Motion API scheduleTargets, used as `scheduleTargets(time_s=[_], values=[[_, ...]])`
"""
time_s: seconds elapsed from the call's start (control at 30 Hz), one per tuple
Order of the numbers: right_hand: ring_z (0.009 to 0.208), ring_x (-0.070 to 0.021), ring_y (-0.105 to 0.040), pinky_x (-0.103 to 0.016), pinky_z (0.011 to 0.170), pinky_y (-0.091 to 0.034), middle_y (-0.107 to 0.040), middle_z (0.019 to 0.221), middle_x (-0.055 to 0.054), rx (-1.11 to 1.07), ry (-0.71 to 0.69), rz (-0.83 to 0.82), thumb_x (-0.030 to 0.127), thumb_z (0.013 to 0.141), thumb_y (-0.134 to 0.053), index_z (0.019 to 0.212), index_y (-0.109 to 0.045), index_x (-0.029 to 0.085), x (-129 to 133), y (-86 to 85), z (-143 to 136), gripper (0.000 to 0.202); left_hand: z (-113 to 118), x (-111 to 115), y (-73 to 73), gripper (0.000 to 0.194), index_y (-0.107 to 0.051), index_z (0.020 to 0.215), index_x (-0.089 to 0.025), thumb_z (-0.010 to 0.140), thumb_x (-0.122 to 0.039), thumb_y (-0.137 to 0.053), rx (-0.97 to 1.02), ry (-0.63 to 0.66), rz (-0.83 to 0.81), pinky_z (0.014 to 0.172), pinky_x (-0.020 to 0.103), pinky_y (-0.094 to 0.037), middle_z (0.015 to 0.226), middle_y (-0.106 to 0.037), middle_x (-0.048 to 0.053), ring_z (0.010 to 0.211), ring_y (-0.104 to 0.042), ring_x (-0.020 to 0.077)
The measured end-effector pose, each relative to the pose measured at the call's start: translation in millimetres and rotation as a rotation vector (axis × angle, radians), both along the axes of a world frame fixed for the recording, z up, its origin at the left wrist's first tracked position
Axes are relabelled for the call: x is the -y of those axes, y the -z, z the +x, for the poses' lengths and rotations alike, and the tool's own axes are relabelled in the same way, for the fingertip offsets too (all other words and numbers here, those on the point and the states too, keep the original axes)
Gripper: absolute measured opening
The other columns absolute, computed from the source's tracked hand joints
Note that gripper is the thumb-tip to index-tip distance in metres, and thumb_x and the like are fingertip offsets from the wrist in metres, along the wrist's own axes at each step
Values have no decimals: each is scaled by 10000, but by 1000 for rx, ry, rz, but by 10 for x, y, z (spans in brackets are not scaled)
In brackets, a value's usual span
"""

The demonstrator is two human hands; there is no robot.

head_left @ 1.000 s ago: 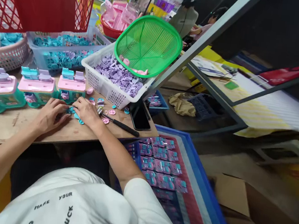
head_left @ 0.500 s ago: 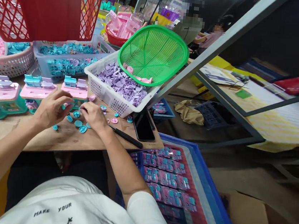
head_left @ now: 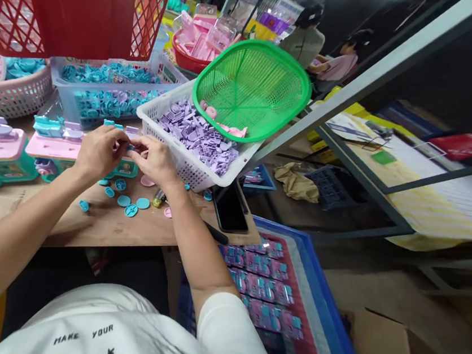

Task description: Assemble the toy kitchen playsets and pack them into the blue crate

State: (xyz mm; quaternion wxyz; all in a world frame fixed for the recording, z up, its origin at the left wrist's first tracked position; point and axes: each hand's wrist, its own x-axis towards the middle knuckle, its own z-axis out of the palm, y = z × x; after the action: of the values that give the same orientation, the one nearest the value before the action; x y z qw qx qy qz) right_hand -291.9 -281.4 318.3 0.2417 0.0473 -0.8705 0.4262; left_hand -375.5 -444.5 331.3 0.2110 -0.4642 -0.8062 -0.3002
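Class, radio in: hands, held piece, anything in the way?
Left hand, right hand close together. Small blue piece between fingers, mostly hidden. Loose blue discs on tabletop.

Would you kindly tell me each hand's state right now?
Left hand: closed, fingertips pinching a blue piece.
Right hand: closed, fingertips on the same blue piece.

Smooth plastic discs (head_left: 143, 203), matt wooden tabletop (head_left: 102, 230), glossy phone (head_left: 231, 208), matt cloth shirt (head_left: 149, 340).
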Motion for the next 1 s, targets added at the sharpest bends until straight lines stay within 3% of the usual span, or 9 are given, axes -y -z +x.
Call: scheduleTargets(time_s=[0.1, 0.2, 0.5, 0.67, 0.77, 1.0], values=[[925, -169, -710, -296, 920, -579, -758, 1005, -48, -12, 63, 138, 165, 932, -695, 1031, -774, 173, -41, -7, -36, 126, -32, -25, 93, 211, -704, 939, -190, 953, -260, -505, -45, -33, -31, 672, 337, -489, 840, -694, 81, 774, -640, 231], [920, -170, -691, -294, 926, -550, -738, 952, -35, -16, 115, 176, 213, 995, -639, 980, -771, 185, -55, 26, -38, 136, -24, 4, 146, 228, -694, 966, -197, 992, -266, -479, -86, -14, -26, 702, 352, -500, 863, -690, 86, 829, -635, 245], [957, -196, -641, -327, 963, -500, -712, 940, -37, -58, 153, 305, 234, 1033, -593, 924, -734, 204, 28, 32, 20, 181, 43, 69, 174, 212, -690, 1065, -222, 1010, -264, -490, -94, 67, -34, 860, 458, -539, 1060, -719, 103, 979, -623, 279], [1020, -251, -615, -394, 970, -468, -728, 991, -61, 5, 300, 403, 276, 1034, -610, 920, -743, 212, 120, 7, 86, 187, 83, 71, 194, 239, -682, 1119, -209, 987, -210, -482, -131, 103, -68, 907, 495, -540, 1169, -731, 106, 1022, -626, 284], [1067, -267, -600, -412, 984, -451, -725, 1019, -64, 33, 331, 407, 300, 1038, -613, 953, -747, 216, 142, 7, 117, 180, 93, 68, 203, 257, -680, 1120, -194, 992, -189, -458, -154, 112, -73, 896, 484, -540, 1184, -736, 106, 988, -629, 273], [1123, -249, -577, -406, 1028, -450, -711, 1129, -61, -11, 257, 292, 337, 1070, -552, 1139, -750, 248, 81, 126, 99, 227, 130, 78, 174, 271, -694, 1132, -191, 991, -208, -463, -106, 113, -88, 923, 508, -527, 1194, -728, 114, 984, -629, 278]])
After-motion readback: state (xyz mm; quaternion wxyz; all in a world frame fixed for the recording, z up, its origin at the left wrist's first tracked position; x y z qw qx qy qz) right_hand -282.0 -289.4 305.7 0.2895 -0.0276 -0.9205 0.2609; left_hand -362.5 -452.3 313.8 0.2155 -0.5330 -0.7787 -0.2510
